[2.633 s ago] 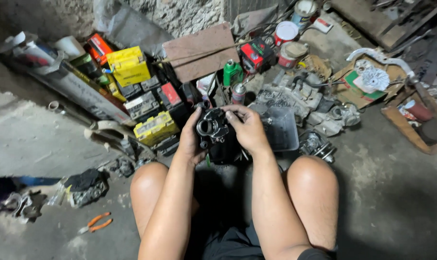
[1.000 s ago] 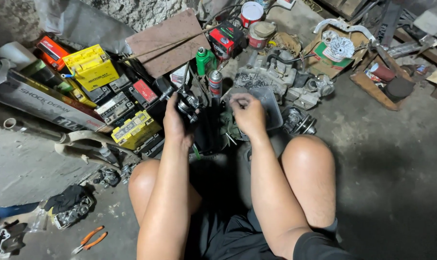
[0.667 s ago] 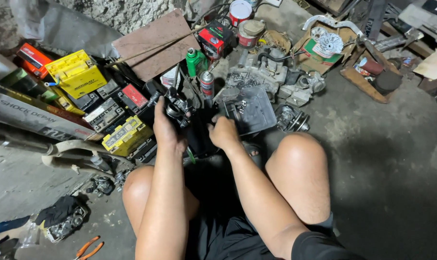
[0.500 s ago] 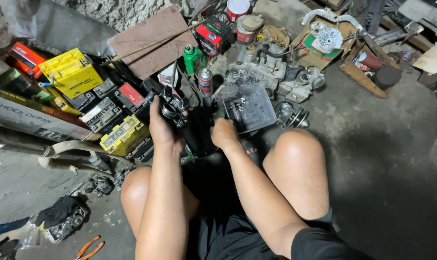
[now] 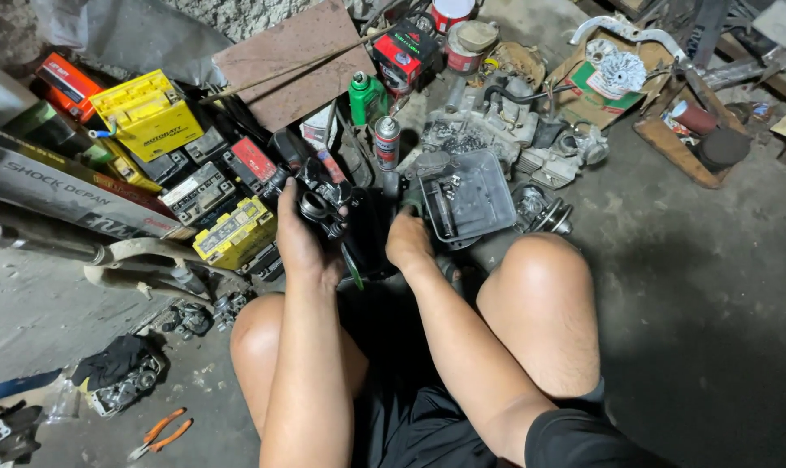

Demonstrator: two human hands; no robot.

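Observation:
My left hand (image 5: pixel 302 243) grips a black metal carburettor-like part (image 5: pixel 322 201), holding it up above the floor between my knees. My right hand (image 5: pixel 408 243) reaches down beside a dark block on the floor, just in front of a grey plastic tray (image 5: pixel 488 212) that holds small metal bits. Its fingers curl around a dark tool handle (image 5: pixel 410 204), though what exactly it grips is hard to make out. Both my bare knees frame the hands as I sit on the concrete floor.
Yellow and black batteries (image 5: pixel 233 232) and boxes (image 5: pixel 146 113) lie to the left. A green bottle (image 5: pixel 364 97) and a spray can (image 5: pixel 386 141) stand ahead. Engine parts (image 5: pixel 497 139) lie beyond the tray. Orange-handled pliers (image 5: pixel 161 431) lie at lower left.
My left hand has carried the black part to the left and kept hold of it. My right hand let go of it and dropped toward the floor by the tray.

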